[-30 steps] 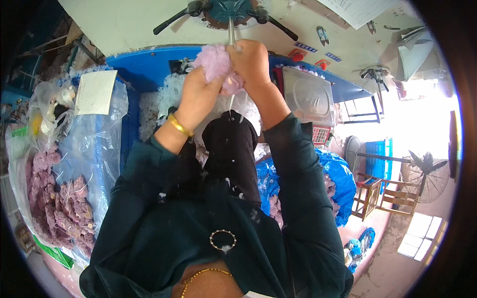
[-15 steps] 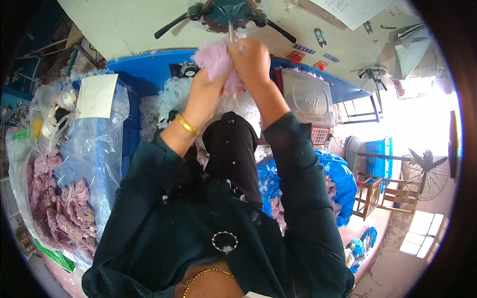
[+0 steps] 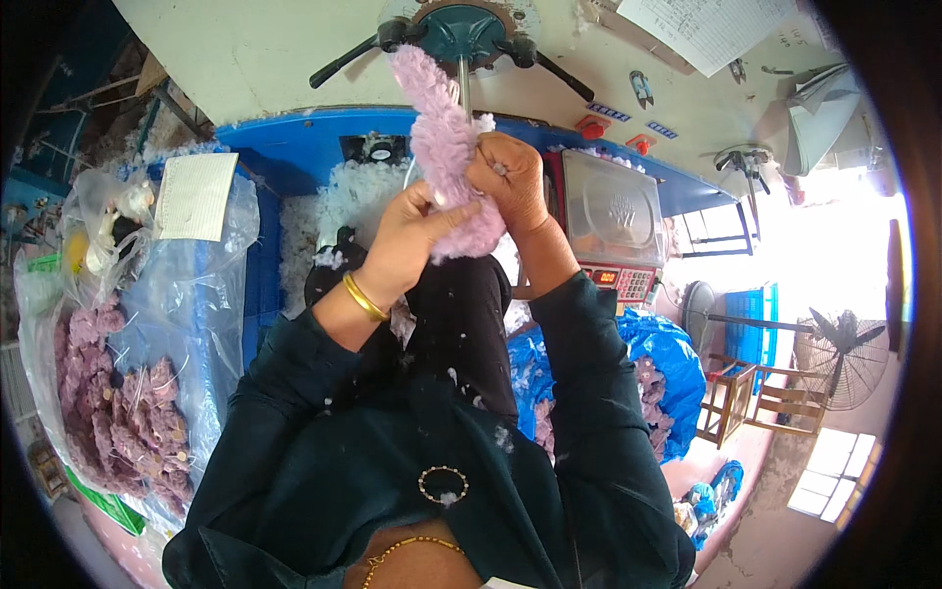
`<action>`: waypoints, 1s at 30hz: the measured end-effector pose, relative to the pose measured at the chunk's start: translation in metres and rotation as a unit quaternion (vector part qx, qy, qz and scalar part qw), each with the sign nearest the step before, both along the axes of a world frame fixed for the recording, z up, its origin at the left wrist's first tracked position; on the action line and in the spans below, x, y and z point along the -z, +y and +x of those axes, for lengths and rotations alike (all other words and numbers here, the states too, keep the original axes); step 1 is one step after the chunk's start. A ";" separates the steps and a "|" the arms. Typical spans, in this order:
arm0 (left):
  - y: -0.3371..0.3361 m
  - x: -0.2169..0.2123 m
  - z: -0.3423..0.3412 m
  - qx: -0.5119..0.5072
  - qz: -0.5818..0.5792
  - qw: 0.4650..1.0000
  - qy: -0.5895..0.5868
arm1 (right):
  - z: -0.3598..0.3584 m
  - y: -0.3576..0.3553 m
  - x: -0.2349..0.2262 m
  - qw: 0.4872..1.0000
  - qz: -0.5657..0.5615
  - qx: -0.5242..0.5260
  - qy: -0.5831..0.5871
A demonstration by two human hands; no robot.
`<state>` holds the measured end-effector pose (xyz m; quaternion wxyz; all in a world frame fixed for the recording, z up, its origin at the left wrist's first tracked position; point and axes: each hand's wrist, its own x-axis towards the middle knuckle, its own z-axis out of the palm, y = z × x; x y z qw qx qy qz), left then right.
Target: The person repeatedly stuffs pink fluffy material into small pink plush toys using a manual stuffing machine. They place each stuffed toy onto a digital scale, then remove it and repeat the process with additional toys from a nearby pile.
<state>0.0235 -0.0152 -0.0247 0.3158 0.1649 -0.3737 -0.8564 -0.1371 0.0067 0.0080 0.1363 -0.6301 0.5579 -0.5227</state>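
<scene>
Both of my hands hold a fluffy pale purple plush piece (image 3: 444,147) up at a thin metal nozzle (image 3: 464,86) that sticks out of a teal machine head (image 3: 461,25). My left hand (image 3: 412,240), with a gold bangle on the wrist, grips the lower part of the plush. My right hand (image 3: 508,182) pinches the plush from the right, next to the nozzle. The plush stands long and upright, its top end reaching the machine head. White stuffing fibre (image 3: 329,211) lies in the blue bin behind my hands.
A clear plastic bag (image 3: 118,412) at the left holds several purple plush pieces, with a paper sheet (image 3: 196,196) on top. A weighing scale (image 3: 610,221) stands at the right. A blue bag (image 3: 667,363) with more plush sits lower right. Fans and wooden chairs stand far right.
The plush has stretched upward along the nozzle and looks longer and fuller. My hands have shifted slightly lower on it.
</scene>
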 end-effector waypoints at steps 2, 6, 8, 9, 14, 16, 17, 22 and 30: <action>0.007 -0.004 -0.017 -0.073 -0.099 0.992 -0.017 | -0.007 -0.007 0.008 0.999 -0.021 0.021 0.029; -0.019 -0.003 -0.032 -0.183 -0.417 0.866 -0.208 | -0.022 -0.041 0.007 0.991 -0.079 0.071 0.077; -0.020 0.013 -0.031 -0.130 -0.331 0.921 -0.160 | -0.012 -0.035 0.003 0.995 -0.070 0.061 0.042; -0.021 0.027 -0.026 -0.110 -0.319 0.924 -0.181 | -0.010 -0.028 0.006 0.993 -0.029 0.090 0.068; 0.010 -0.004 0.005 -0.007 -0.166 0.983 -0.073 | 0.016 0.010 -0.010 0.996 -0.025 0.066 0.054; 0.008 -0.020 0.010 0.018 -0.128 0.990 -0.057 | 0.019 -0.001 -0.018 0.992 0.004 0.117 0.042; -0.003 -0.023 0.003 0.013 -0.066 0.997 -0.046 | 0.013 -0.018 -0.015 0.986 0.020 0.151 0.065; -0.031 -0.039 -0.005 0.026 0.010 1.000 0.014 | 0.004 -0.043 -0.010 0.970 0.039 0.208 0.122; -0.056 -0.028 0.009 -0.041 -0.553 0.827 -0.092 | 0.009 -0.044 -0.023 0.975 0.073 0.207 0.022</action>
